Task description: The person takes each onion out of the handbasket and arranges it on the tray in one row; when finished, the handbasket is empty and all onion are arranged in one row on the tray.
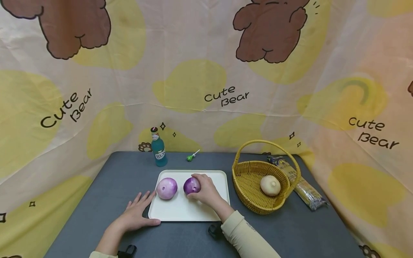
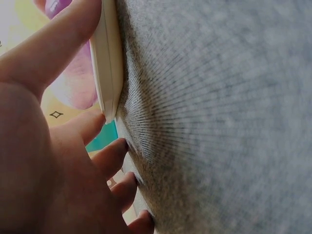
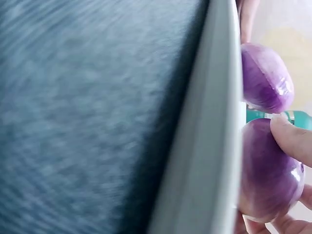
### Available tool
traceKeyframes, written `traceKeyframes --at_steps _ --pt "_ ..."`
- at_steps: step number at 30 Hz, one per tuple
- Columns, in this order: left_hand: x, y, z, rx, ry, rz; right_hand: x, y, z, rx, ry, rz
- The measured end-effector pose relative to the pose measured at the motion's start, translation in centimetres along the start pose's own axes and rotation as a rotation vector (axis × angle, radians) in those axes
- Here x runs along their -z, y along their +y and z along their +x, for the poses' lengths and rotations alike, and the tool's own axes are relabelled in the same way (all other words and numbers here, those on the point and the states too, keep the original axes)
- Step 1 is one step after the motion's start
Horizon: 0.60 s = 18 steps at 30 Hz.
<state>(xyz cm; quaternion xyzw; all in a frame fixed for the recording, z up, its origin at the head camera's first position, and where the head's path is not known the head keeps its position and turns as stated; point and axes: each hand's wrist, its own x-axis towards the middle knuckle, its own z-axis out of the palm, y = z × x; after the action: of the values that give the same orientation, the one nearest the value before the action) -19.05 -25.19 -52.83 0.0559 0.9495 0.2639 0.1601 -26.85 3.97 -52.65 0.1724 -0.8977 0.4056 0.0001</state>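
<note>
The right hand (image 1: pixel 206 191) I'm watching pinches a purple onion (image 1: pixel 191 186), thumb on its near side, fingers on the far side. That onion is over the right half of the white tray (image 1: pixel 190 212); I can't tell whether its underside touches. The left hand (image 1: pixel 137 214) has its fingers spread, the thumb and index finger against the tray's left corner. Between the hands, the other onion (image 1: pixel 167 188) sits on the tray's left half, untouched.

I'd judge the work partly done: one onion stands free on the tray, while the gripped one has yet to be let go. Farther right, a pale bulb (image 1: pixel 270 185) lies in the yellow basket (image 1: pixel 255 206); whether it counts as left over, I can't say. Beyond the tray I see a blue bottle (image 1: pixel 158 147) and a lollipop (image 1: pixel 189 158), and a packet (image 1: pixel 308 193) beside the basket.
</note>
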Motion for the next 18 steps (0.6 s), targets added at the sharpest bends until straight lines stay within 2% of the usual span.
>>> traceKeyframes --at_steps 5,18 --pt "0.01 0.01 0.09 -0.007 0.001 0.002 -0.02 0.23 -0.09 -0.018 -0.009 0.005" --pt "-0.01 0.12 -0.02 -0.015 0.004 -0.008 -0.07 0.42 -0.37 0.004 -0.04 0.006"
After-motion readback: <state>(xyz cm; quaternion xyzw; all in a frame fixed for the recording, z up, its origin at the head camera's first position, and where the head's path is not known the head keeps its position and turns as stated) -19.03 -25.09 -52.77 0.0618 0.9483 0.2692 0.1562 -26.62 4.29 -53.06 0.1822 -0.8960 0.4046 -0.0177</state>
